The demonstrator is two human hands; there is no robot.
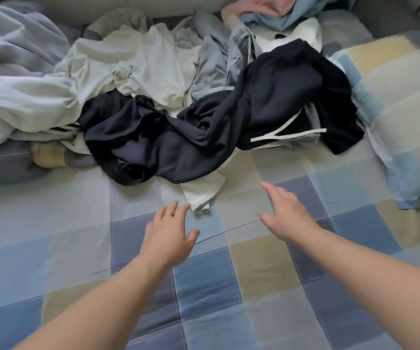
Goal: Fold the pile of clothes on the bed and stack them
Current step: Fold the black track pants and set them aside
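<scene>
A loose pile of clothes lies across the far half of the bed. On top sprawls a dark navy garment [219,127] with white drawstrings. Behind it lie pale cream and white garments [133,64], and a grey-blue piece [216,59]. A white corner of cloth [201,195] sticks out from under the navy garment toward me. My left hand [168,233] hovers just short of that white corner, fingers spread and empty. My right hand [287,210] reaches forward beside it, also spread and holding nothing.
The bed is covered by a checked sheet [203,279] in blue, grey and beige. A matching pillow [403,137] lies at the right. Pink and light-blue clothes [267,8] sit at the far back. A rumpled pale-blue blanket [14,46] fills the far left.
</scene>
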